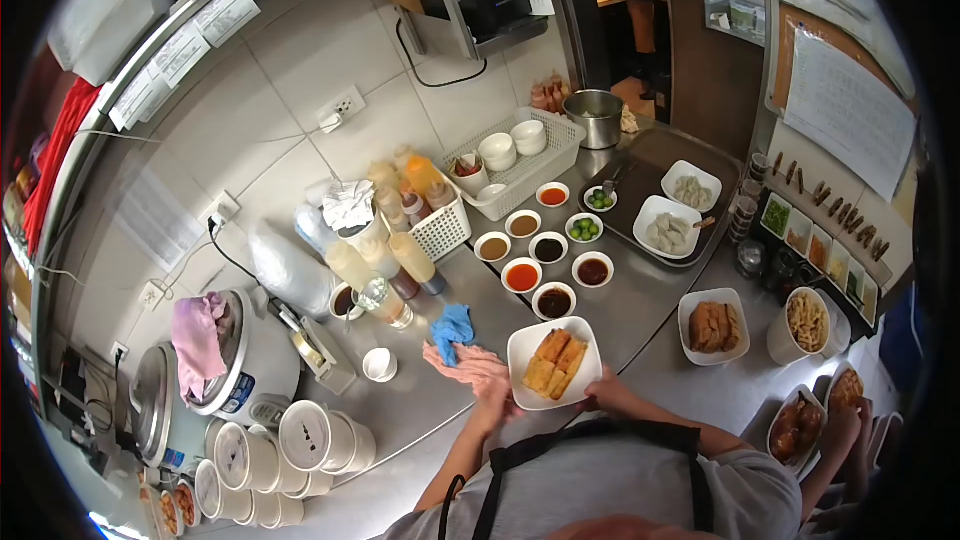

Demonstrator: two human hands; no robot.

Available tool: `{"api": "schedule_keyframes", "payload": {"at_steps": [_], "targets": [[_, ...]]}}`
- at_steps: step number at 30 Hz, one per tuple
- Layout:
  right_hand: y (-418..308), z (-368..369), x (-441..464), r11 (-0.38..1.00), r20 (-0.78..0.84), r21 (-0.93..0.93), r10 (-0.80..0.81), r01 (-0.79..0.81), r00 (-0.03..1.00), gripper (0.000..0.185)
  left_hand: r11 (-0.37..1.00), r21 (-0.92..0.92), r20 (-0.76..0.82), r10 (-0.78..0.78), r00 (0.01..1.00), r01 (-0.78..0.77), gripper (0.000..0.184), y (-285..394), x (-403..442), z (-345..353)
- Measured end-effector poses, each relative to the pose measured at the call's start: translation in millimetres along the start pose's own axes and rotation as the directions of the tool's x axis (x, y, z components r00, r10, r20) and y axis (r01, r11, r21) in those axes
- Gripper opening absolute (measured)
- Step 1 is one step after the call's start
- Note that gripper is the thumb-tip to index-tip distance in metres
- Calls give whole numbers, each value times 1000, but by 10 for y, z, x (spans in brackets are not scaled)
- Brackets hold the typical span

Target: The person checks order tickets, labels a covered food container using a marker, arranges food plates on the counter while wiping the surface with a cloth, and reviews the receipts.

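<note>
Both hands are steadying a squarish white bowl (520, 345) of golden fried pieces (556, 364). The right hand (608, 393) is pinching the bowl's near right side at the rim; the left hand (490, 400) is meeting its near left side, mostly hidden fingers leaving the exact grip impossible to tell. Judging by this, the hands are moving or placing a filled bowl, and the next move is probably calling for a level hold, so the pieces are not sliding. The bowl is sitting between the hands, slightly forward of them. Just beyond the bowl, a small cup of dark sauce (553, 302) is standing; left of the bowl, a pink cloth (465, 367) and a blue cloth (453, 325) are lying bunched.
</note>
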State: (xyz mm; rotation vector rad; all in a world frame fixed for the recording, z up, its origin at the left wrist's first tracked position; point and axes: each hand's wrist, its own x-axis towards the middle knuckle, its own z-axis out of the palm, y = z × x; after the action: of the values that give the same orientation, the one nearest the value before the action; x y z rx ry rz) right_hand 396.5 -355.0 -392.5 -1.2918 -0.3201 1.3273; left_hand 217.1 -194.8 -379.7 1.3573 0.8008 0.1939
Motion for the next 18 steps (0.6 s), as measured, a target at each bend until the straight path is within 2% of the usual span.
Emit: {"api": "schedule_keyframes", "payload": {"at_steps": [1,2,3,4,5,6,9,11,12,13,14,15,16,18], "targets": [[5,-11,-14,1000,-68,9,11,-10,998,57,992,126,-60,23,998,-15,35,7,101,-102],[-10,-15,-51,1000,-68,1,-2,2,998,57,932,247,-233,322,917,-265,37,7,189,-134],[-35,-16,-102,1000,-68,-8,-14,13,998,57,794,402,-352,595,723,-457,39,13,258,-159],[-53,-25,-122,999,-68,-16,-29,28,997,57,679,657,-318,643,696,-327,42,41,320,-201],[-26,-54,-106,1000,-59,-6,-26,25,998,57,498,851,-267,685,678,-168,45,85,373,-264],[33,-101,-81,1000,-48,4,-21,22,999,58,269,963,-205,713,670,8,49,90,426,-314],[77,-120,-99,999,-40,-14,-29,29,999,57,75,992,-125,664,737,101,51,-270,615,-433],[-7,-79,-162,993,-95,-109,-47,36,994,56,79,992,-124,708,696,96,51,-396,641,-590],[-43,-59,-231,985,-158,-175,-43,14,986,56,71,994,-105,710,696,78,51,-483,608,-678],[207,-233,-74,979,-138,-186,-107,80,985,54,94,988,-152,668,729,119,51,-562,598,-790],[-92,-71,-325,995,-118,-45,-99,94,988,50,105,982,-189,616,764,158,51,-603,586,-880],[23,-158,-270,985,-106,-87,-157,148,982,47,130,969,-246,555,795,210,51,-506,513,-875],[46,-207,-286,995,-141,-42,-98,92,985,47,147,951,-307,497,812,270,52,-403,442,-856],[176,-293,-310,989,-215,62,-119,135,969,50,173,945,-327,412,851,279,50,-375,435,-946]]}}
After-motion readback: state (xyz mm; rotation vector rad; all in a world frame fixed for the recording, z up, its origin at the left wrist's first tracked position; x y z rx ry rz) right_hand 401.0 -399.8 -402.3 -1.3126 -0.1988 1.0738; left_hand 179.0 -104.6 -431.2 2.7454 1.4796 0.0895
